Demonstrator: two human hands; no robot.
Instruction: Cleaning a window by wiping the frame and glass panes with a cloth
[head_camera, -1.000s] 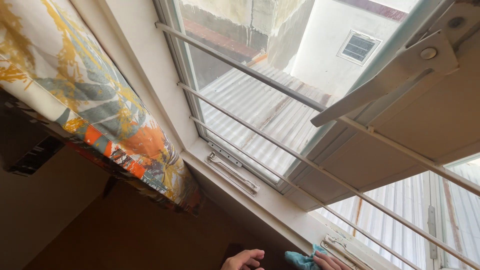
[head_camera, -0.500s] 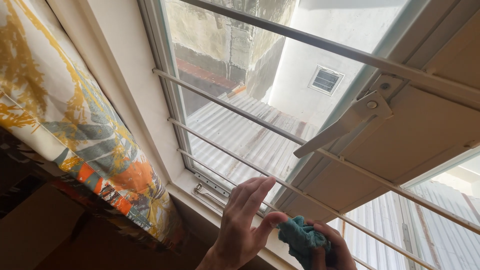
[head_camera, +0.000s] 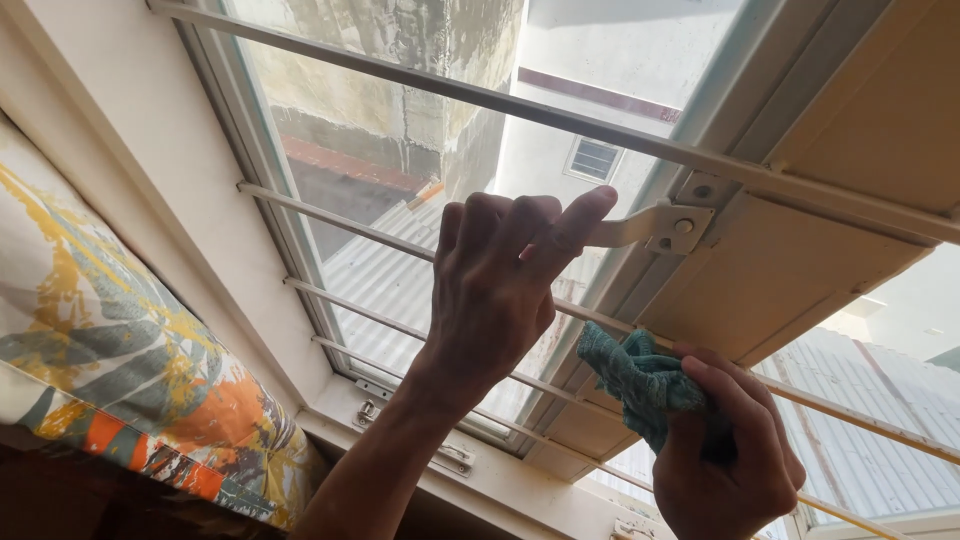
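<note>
Left hand on window handle, right hand holding cloth.

Left hand (head_camera: 495, 285), frame centre: fingers curled around the cream window handle (head_camera: 640, 228), index fingertip laid along it. Right hand (head_camera: 728, 450), lower right: fingers clenched on a bunched teal cloth (head_camera: 632, 375), touching the window frame (head_camera: 760, 280) edge. Horizontal bars (head_camera: 420, 88) cross the glass; patterned curtain (head_camera: 100, 350) at lower left.

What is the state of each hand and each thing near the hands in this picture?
Left hand: raised, fingers closed on the window handle.
Window handle: gripped at its free end.
Right hand: closed around the cloth.
Cloth: crumpled, teal, pressed against the window frame.
Curtain: gathered at the left side.
</note>
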